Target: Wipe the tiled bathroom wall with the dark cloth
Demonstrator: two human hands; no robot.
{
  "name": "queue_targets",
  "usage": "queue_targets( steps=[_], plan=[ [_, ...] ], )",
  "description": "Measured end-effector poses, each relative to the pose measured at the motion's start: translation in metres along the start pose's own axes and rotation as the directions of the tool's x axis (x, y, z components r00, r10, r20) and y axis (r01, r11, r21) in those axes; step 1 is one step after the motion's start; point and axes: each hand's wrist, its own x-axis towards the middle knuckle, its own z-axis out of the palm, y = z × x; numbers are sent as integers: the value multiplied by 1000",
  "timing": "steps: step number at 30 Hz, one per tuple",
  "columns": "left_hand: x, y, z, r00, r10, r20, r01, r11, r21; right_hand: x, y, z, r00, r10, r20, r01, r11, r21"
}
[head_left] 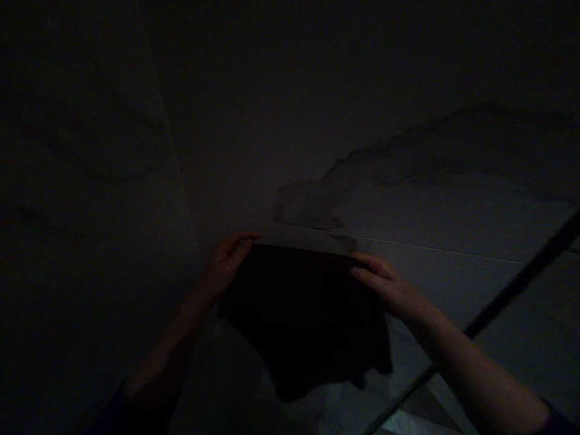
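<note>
1. Very dim light. Both my hands are taken up with one black cloth (308, 314), its weave and folds too dark to read.
2. Left hand (229, 257): finger and thumb pinched closed on the cloth's upper left corner.
3. Right hand (380, 281): the same sort of pinch, near the upper right end, thumb towards me.
4. Holding it spread, I judge the hold best with equal pull from both sides, enough to straighten the upper edge without straining it. That edge runs almost straight, dipping slightly to the right; a small lift of the right hand should level it.
5. The line (408, 243) across the wall (362, 121), just above the cloth as I see it, makes a fair guide for level.
6. Pinching close to the corners seems wise: a grip further in would probably let the ends flop.
7. Position: the cloth lies between my hands and hangs below them, its lower edge uneven, with one point dropping left of its middle and another at lower right. Whether it touches the wall, I cannot tell.
8. Watch the dark bar (523, 278) slanting past my right forearm; a loose sleeve or fold might snag there.
</note>
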Motion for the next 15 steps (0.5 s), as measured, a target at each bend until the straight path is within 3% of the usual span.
queue_targets(
  steps=[2,5,8,11,15],
  plan=[
    [2,-29,-7,996,54,68,-67,979,194,9,-12,-2,993,90,82,-94,994,48],
    [-4,-72,-9,990,41,137,-77,961,265,19,-27,5,976,166,142,-176,983,59],
    [-25,-110,-7,1000,17,0,-17,962,273,22,-35,15,976,202,76,-209,974,85],
    [-63,-140,4,982,-120,-144,153,957,247,20,-38,23,964,263,24,-264,957,124],
    [-121,-160,37,970,-242,38,231,955,188,16,-35,31,958,285,18,-285,956,66]
  ],
)
